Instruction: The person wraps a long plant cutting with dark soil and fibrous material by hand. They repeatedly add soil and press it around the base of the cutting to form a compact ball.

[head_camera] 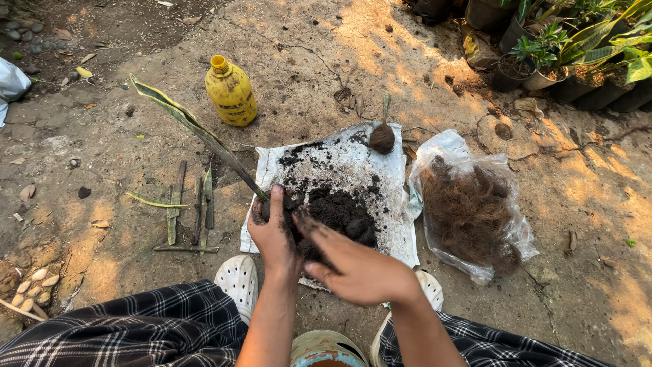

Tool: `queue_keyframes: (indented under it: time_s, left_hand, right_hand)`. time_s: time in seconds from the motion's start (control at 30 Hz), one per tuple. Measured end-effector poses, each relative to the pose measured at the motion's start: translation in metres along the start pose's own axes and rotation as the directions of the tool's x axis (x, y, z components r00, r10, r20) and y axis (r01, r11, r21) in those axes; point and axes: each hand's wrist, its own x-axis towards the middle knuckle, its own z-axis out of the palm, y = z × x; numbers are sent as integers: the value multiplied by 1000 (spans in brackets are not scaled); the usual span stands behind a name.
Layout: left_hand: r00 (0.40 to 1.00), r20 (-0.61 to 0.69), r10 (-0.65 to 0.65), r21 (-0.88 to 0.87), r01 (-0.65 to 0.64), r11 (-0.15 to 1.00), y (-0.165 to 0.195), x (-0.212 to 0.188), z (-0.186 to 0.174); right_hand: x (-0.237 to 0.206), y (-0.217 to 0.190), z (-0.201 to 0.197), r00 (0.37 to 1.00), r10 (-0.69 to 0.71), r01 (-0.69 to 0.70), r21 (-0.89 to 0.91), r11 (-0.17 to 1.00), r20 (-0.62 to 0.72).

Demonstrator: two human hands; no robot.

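The left hand (pixel 273 234) closes its grip around the base of a long, stiff, yellow-edged leaf cutting (pixel 193 129), held slanted over crumbly dark soil (pixel 339 214) heaped on a white woven sack (pixel 353 166). The soil-smeared right hand (pixel 356 268), fingers loosely bent and holding nothing visible, rests on the heap beside it. A clear bag of brown wiry fibre (pixel 472 214) lies on the ground just right

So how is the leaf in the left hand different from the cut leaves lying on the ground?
The leaf in the left hand is long and whole, slanting up off the ground from the left hand; the cut leaves are shorter strips lying flat on the ground. The held leaf's base is at the dark soil on the white sheet; the cut ones lie on bare ground beside it. Both are narrow and green with yellowish edges.
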Motion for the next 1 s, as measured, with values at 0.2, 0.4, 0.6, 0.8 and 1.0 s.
queue_keyframes:
  time_s: [0.2, 0.4, 0.6, 0.8, 1.0]
  left_hand:
    - [1000, 21, 1, -120, 1, 993, -2, 3, 4]
    - [1000, 17, -13, -83, 14, 996, -14, 8, -5]
    - [973, 218, -81, -55, 95, 994, -22, 2, -5]
    - [839, 531, 123, 132, -225, 965, -26, -35, 16]
    - [699, 601, 386, 676, -703, 221, -6, -29, 14]
  right_hand:
    - [-18, 0, -19, 967, 190, -171, 122, 978, -168]
    - [-15, 9, -4, 986, -6, -3, -54, 999, -165]
    - [6, 43, -4, 724, 287, 87, 497, 863, -627]
    - [42, 69, 44, 762, 441, 413, 881, 232, -474]
    - [53, 84, 63, 704, 421, 324, 786, 526, -572]
